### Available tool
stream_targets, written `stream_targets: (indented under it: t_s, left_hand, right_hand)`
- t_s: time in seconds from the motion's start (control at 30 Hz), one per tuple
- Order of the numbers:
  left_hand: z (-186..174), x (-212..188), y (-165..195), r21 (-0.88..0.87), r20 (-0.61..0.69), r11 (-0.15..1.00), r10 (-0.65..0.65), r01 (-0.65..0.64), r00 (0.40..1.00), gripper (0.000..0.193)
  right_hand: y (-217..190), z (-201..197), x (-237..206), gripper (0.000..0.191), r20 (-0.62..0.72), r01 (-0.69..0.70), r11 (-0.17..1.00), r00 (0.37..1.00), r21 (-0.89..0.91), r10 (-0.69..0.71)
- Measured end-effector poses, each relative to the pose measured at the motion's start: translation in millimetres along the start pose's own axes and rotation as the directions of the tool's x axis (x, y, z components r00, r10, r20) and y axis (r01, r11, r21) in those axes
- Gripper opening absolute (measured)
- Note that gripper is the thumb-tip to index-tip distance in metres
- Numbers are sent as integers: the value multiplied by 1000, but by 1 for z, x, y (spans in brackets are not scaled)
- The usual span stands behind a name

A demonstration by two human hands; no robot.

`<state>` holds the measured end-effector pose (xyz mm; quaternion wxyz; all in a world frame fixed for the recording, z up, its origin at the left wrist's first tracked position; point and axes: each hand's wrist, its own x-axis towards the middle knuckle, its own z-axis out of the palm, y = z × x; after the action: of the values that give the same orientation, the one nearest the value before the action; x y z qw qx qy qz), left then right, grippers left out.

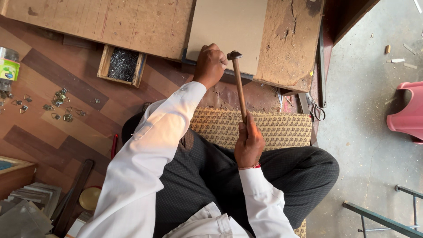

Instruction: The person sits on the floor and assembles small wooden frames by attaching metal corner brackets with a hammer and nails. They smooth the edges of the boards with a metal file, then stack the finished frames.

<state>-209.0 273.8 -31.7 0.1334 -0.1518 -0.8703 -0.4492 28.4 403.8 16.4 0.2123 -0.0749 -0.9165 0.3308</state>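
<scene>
Hammer (239,83) poised over the near edge of a grey board (229,31), seen from above.

Right hand (249,143) wrapped shut around the lower end of the wooden handle; metal head raised just beside the left hand (210,65), itself curled tight at the board's near edge, possibly pinching a small nail, though none discernible. Judged head-heavy and rigid, handle smooth but not slippery, best gripped low on the shaft as shown. Board judged thin, stiff and light, lying on a worn wooden counter (288,39). Left of the hammer: one open wooden box of nails (122,65); farther left, about a dozen loose metal clips (59,103). Right of the hammer: one pair of scissors (315,110), one pink stool (407,112).
</scene>
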Motion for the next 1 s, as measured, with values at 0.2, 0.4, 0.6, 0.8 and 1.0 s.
stream_targets:
  t_s: [0.2, 0.4, 0.6, 0.8, 1.0]
  left_hand:
    - [3, 0, -4, -50, -46, 998, 25, -28, 999, 16]
    - [4, 0, -6, -31, -35, 999, 36, -37, 999, 13]
    - [4, 1, -12, -70, -7, 997, 19, -20, 1000, 13]
    - [12, 3, -19, -61, -25, 998, 24, -25, 999, 14]
    - [10, 5, -38, -296, -3, 955, -10, 9, 1000, 20]
  right_hand:
    - [7, 1, -3, 35, -29, -49, 997, 998, 66, 51]
    - [8, 3, 0, 32, 72, -242, 968, 969, 68, 237]
    - [5, -7, -2, 33, -95, -44, 968, 993, 247, 69]
    - [1, -2, 3, 30, 106, -294, 949, 953, 115, 283]
    - [-1, -9, -3, 33, -215, 67, 971, 976, 231, -16]
